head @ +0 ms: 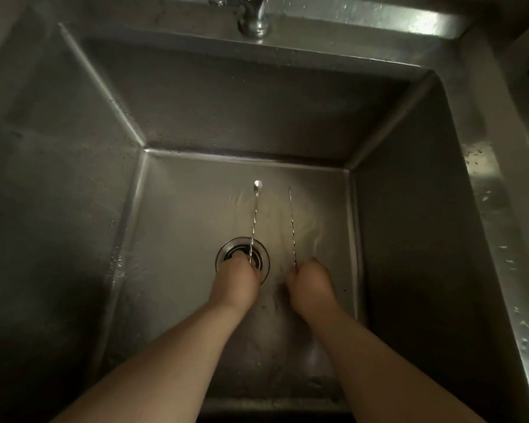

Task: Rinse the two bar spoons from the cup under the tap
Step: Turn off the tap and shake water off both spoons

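Two twisted-stem bar spoons, one per fist, held over drain deep in steel sink. Left spoon (255, 221) crosses drain (242, 257), bowl end far side; right spoon (292, 227) just right of drain. Left hand (237, 280) and right hand (310, 285) both closed tight round handle ends. Tap (254, 16) well beyond drain; water ripples around drain, stream itself unclear. We judge: keep spoons apart, roll stems so flow reaches twists.
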Demonstrator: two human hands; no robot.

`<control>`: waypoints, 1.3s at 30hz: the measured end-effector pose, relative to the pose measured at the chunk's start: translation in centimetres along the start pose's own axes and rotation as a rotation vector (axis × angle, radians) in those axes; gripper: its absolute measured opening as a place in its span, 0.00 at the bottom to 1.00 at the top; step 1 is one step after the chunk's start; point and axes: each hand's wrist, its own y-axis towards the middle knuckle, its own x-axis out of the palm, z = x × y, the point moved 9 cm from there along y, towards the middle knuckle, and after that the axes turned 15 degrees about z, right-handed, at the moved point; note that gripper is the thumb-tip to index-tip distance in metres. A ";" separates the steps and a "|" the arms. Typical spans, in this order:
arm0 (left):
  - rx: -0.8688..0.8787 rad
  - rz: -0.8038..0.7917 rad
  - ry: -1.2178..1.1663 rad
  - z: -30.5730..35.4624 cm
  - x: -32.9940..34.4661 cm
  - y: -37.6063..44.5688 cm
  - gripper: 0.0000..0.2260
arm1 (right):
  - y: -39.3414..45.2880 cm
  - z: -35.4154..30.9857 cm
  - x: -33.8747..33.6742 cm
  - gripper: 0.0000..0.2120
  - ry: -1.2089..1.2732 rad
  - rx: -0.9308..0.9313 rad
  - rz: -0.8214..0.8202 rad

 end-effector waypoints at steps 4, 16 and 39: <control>0.129 0.133 -0.031 1.7 -6.1 -0.5 0.05 | -1.7 -3.4 -4.2 0.06 0.175 -0.063 0.086; 0.450 0.244 -0.213 13.0 -25.3 -10.1 0.10 | -13.5 -7.1 -24.7 0.05 0.575 -0.124 0.335; 0.941 -0.176 -0.505 52.0 -21.6 -36.1 0.11 | -21.7 19.9 -58.8 0.07 0.679 0.162 0.919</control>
